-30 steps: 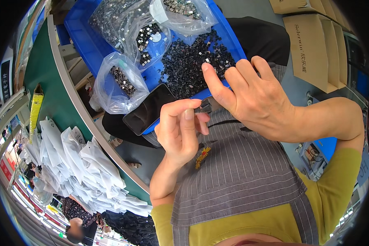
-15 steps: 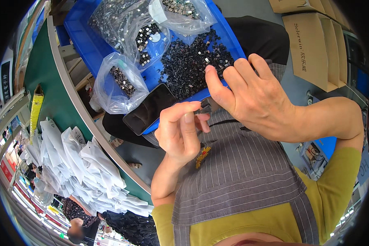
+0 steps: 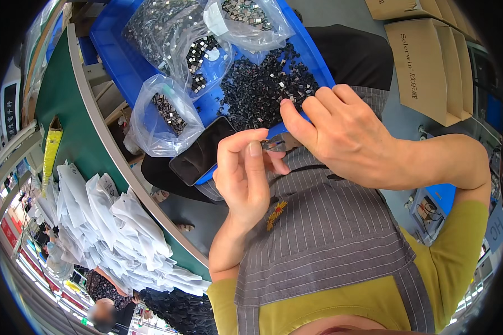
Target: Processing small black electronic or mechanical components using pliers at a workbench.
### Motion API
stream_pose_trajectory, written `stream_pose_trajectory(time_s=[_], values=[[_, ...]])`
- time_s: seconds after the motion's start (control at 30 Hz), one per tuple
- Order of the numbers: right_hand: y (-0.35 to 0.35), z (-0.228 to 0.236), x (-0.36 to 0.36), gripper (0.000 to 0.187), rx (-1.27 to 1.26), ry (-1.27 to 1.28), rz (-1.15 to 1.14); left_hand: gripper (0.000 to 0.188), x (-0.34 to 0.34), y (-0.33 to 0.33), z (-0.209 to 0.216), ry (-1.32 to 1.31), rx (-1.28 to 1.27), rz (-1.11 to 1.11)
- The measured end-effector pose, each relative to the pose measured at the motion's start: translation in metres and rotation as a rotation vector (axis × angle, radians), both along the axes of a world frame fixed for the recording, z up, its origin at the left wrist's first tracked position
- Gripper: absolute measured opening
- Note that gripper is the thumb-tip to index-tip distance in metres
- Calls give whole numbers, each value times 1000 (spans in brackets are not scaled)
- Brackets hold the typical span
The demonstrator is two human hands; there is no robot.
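My left hand [image 3: 243,173] pinches a small dark piece with a clear, shiny part [image 3: 275,145] between thumb and forefinger, over the near edge of a blue tray [image 3: 110,61]. Just to its right my right hand [image 3: 346,137] is closed, with fingers curled under and the thumb pointing toward the tray. Whatever its fingertips hold is hidden behind the hand. A heap of small black pieces [image 3: 257,92] lies in the tray, a few silvery ones among them. Below the tray's left corner, a black phone [image 3: 202,152] rests at a slant, close to my left hand.
Clear plastic bags [image 3: 170,125] of small metallic parts lie in the tray. At left, a green table [image 3: 86,134] with a pale rim bears a pile of white packets [image 3: 117,229] and a yellow-wrapped tool [image 3: 52,148]. Cardboard boxes [image 3: 425,67] stand at upper right. Another person is at lower left.
My right hand has dropped slightly toward my lap. The left hand has shifted a little left and up, and the clear part of its small piece shows more now.
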State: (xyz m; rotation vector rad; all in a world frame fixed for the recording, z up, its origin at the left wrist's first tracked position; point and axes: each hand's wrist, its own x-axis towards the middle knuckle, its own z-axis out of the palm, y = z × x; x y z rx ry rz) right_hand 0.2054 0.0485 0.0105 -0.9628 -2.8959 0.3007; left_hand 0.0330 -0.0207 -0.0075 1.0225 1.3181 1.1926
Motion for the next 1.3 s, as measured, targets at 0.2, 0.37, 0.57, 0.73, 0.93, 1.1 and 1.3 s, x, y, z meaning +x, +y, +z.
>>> stream_pose_trajectory(time_s=[0.2,0.37,0.57,0.73,0.93,1.1,1.3], values=[[-1,-5,-5,38,-26,27,-43,19,15,-6,-12,321,182,104],[-4,-11,-3,35,-89,51,-53,19,0,2,6,69,-123,1],[-5,-18,-1,35,-30,105,-52,22,-12,12,7,-333,-390,-89],[-7,-24,-4,37,-79,224,-117,23,-8,5,-3,-759,-373,15],[-13,-22,-13,20,-700,552,-284,20,7,2,3,-920,-256,200],[-6,-11,-4,24,-1097,420,-308,18,6,-2,3,-685,-89,41],[-10,-7,-1,20,-941,451,-175,21,5,-1,5,-525,-66,3]])
